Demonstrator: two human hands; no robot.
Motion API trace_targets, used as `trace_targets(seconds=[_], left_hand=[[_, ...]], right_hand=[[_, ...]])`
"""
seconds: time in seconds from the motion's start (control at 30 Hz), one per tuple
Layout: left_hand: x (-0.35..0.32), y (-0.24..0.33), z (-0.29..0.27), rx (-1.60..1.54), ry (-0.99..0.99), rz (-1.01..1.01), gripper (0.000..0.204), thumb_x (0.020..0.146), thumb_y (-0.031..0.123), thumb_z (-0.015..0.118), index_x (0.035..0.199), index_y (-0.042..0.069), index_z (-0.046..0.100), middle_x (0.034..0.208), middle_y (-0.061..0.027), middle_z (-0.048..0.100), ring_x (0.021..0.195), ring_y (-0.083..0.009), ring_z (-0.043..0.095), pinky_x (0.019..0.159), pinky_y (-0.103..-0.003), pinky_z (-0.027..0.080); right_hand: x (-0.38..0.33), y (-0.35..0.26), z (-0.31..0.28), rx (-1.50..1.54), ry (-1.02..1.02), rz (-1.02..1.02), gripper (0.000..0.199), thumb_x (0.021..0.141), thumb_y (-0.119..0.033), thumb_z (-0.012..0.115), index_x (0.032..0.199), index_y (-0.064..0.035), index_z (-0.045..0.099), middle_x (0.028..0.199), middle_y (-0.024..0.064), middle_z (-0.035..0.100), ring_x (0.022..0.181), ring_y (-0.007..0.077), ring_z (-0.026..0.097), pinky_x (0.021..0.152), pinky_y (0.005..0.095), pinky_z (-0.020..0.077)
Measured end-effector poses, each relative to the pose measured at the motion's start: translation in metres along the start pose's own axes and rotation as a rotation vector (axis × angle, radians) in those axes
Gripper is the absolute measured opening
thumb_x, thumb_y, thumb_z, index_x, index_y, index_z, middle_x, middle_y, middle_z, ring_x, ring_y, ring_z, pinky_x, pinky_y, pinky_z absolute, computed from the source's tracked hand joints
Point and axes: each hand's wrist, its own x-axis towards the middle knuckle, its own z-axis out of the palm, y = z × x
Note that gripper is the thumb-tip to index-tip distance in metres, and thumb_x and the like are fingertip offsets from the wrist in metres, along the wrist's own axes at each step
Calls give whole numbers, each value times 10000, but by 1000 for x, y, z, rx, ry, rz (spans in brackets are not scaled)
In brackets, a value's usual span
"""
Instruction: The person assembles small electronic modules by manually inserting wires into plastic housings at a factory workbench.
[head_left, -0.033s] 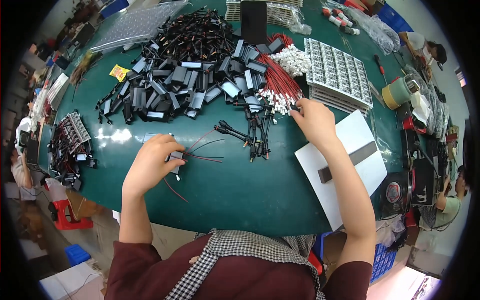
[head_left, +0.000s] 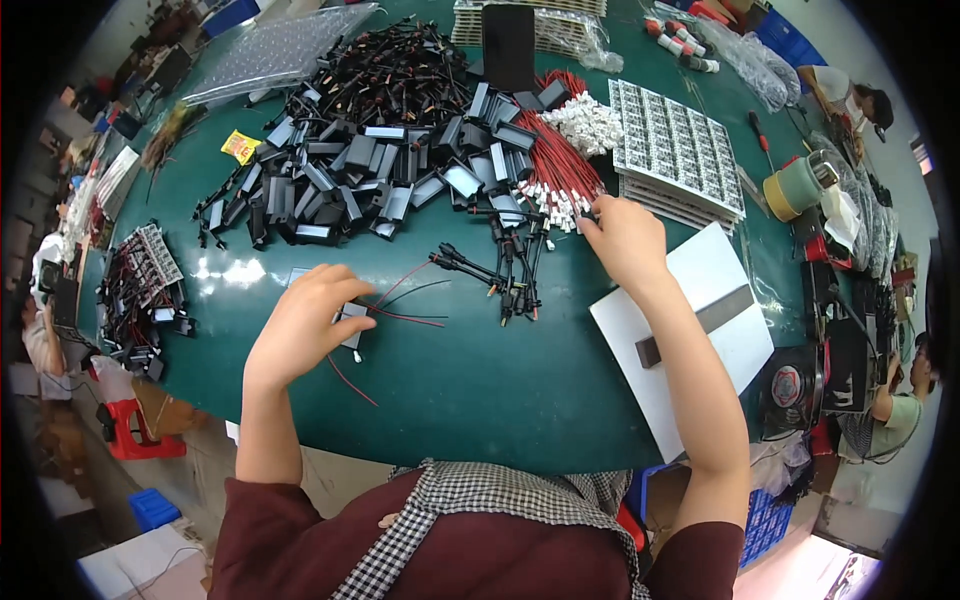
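My left hand (head_left: 312,315) rests low over the table, fingers curled around a small grey housing (head_left: 352,338) that they mostly cover. Thin red and black wires (head_left: 410,318) run out from it to the right, and another red wire (head_left: 352,382) trails toward me. My right hand (head_left: 630,240) reaches to the white-tipped ends of a bundle of red wires (head_left: 562,160). Its thumb and forefinger are pinched together beside these tips; a dark bit shows there, too small to name. Several black cables with connectors (head_left: 515,270) lie between my hands.
Grey housings (head_left: 375,155) and black cables (head_left: 395,75) are heaped at the back. Stacked circuit-board panels (head_left: 675,140) stand behind my right hand. A white board with a dark bar (head_left: 615,315) lies under my right forearm. A dark upright phone-like slab (head_left: 508,48) stands behind.
My right hand has shifted very slightly left. The fingers of my left hand have risen a little; the things on the table look the same.
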Motion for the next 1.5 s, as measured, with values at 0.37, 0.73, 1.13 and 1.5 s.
trace_targets(seconds=[0.37, 0.73, 1.13, 1.5], left_hand=[[159, -14, 42, 442, 204, 549, 314, 721, 29, 620, 1033, 61, 600, 980, -74, 579, 1028, -248, 534, 845, -375, 417], [118, 26, 14, 249, 355, 470, 306, 708, 30, 651, 1009, 3, 601, 985, -60, 605, 967, -235, 577, 822, -383, 467], [29, 54, 87, -1717, -210, -201, 440, 878, 149, 608, 1265, -15, 477, 1099, -150, 612, 1030, -245, 621, 874, -340, 509], [23, 50, 94, -2198, -369, -289, 467, 943, 137, 521, 1359, 0, 361, 1129, -166, 572, 1097, -288, 594, 858, -328, 544]], right_hand=[[-68, -31, -53, 246, -60, 0, 214, 796, -220, 648, 715, -23, 625, 728, 150, 651, 665, 348, 631, 626, 439, 499], [-196, -38, -21, -42, -342, -96, 201, 785, -178, 678, 851, -21, 570, 818, 95, 583, 734, 246, 617, 566, 345, 500], [-140, -71, 20, 362, -1, -89, 128, 832, -116, 620, 812, -34, 523, 795, 79, 567, 736, 212, 603, 555, 289, 491], [-149, -83, -11, 1128, 139, 142, 72, 839, -35, 660, 904, -6, 654, 742, 52, 581, 610, 97, 562, 522, 216, 439]])
